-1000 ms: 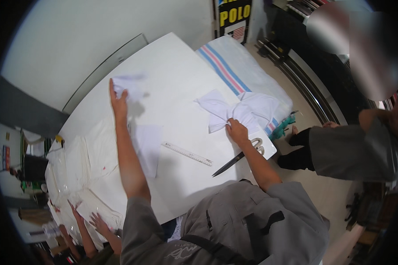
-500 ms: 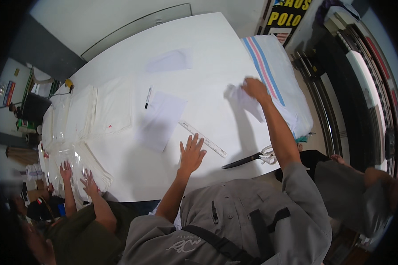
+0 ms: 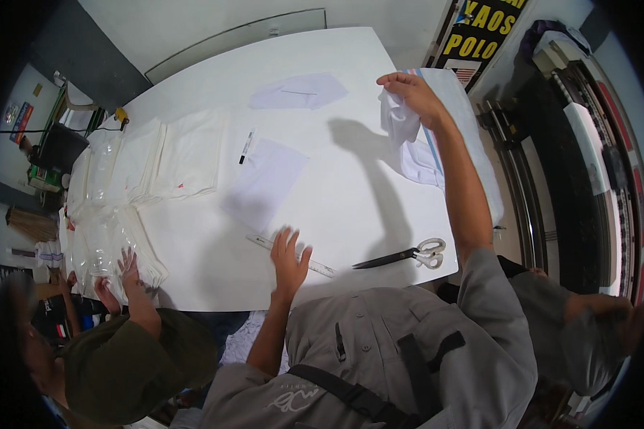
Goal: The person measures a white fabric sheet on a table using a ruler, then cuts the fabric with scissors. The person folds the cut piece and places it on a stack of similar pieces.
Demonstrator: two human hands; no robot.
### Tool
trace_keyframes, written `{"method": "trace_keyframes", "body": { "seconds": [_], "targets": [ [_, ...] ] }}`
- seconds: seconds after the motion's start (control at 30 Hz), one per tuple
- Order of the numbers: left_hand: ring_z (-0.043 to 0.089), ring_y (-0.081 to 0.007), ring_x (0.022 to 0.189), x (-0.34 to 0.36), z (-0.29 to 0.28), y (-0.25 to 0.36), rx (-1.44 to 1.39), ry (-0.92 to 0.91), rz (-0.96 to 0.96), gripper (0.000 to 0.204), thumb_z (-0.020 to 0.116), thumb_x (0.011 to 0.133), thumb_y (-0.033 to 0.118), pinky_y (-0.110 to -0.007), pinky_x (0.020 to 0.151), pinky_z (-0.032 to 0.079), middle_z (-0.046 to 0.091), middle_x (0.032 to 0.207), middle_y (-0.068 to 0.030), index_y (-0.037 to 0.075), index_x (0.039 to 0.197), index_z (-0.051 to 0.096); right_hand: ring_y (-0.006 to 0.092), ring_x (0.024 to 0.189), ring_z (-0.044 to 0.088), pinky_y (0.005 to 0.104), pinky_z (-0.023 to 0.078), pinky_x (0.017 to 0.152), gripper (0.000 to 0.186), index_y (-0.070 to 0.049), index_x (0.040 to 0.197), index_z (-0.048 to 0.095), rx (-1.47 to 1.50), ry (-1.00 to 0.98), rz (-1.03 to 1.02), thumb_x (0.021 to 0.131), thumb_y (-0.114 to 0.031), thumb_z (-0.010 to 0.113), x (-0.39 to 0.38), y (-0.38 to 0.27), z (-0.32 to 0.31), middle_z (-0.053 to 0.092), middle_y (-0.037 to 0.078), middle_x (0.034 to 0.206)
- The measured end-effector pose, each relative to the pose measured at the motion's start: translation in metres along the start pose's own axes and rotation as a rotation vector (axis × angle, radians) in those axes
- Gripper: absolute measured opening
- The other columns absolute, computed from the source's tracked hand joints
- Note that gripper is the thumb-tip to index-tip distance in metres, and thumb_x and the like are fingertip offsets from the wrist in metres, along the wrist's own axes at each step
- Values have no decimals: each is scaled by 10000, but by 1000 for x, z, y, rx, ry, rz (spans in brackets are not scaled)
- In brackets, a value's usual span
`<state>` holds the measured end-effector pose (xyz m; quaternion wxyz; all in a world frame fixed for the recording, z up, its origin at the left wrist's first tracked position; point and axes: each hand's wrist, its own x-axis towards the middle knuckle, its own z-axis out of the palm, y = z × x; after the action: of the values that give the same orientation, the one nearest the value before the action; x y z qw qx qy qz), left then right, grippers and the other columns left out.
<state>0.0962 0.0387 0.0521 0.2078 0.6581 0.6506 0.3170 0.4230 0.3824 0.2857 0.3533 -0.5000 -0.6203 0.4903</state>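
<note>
My left hand (image 3: 288,263) rests with fingers apart on a clear ruler (image 3: 322,268) lying on the white table (image 3: 315,193). At the table's right side my right hand (image 3: 418,100) grips a bunched white cloth (image 3: 404,121), which hangs down from my fingers. A pale lilac-white piece (image 3: 261,179) lies in the middle, beside a black-and-white marker (image 3: 247,146). Another such piece (image 3: 297,89) lies farther back. Large black-bladed scissors (image 3: 393,256) with white handles lie near the front edge at right.
Stacks of cream sheets and clear plastic (image 3: 186,154) cover the left side, where a co-worker's hands (image 3: 129,266) reach in. A striped covered bundle (image 3: 472,164) adjoins the table's right. Machines (image 3: 587,157) stand farther right; another person's arm (image 3: 594,307) is at lower right.
My left hand has come back toward me from the far left, letting go of the piece there, onto the ruler. My right hand has moved away from me, lifting the white cloth.
</note>
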Motion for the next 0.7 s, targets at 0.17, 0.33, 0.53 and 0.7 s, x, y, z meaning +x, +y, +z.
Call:
{"method": "trace_keyframes", "body": {
  "seconds": [0.17,0.33,0.53,0.7],
  "targets": [
    [409,-397,1506,172,-60,161,-422,105,358,891,841,890,213,-491,1259,310,443,1606,-234,-18,1599,353,114,910,676,276,537,834,227,-89,1200,748,-200,-275,-200,1011,-189,673,-65,-109,-5,728,4,997],
    [653,-222,1140,251,-124,284,-535,-120,420,533,820,897,135,-359,1006,503,700,1262,-130,-11,1377,638,139,926,693,301,543,871,337,-86,1230,743,-428,-303,-296,947,-266,775,-104,-177,-21,748,34,1039],
    [669,-106,872,285,-174,265,-476,-100,400,236,747,963,151,-281,791,526,757,947,-25,-6,1136,782,258,999,740,366,567,942,669,-54,1227,747,-952,-119,-215,693,-406,942,-141,-209,-68,772,112,1126],
    [641,-94,818,323,-210,278,-411,-144,393,343,679,1049,358,-284,763,539,729,895,-1,40,1108,793,285,949,764,421,562,965,443,-89,1180,793,-865,144,-146,807,-315,867,-119,-189,-103,794,128,1054]
  ]
}}
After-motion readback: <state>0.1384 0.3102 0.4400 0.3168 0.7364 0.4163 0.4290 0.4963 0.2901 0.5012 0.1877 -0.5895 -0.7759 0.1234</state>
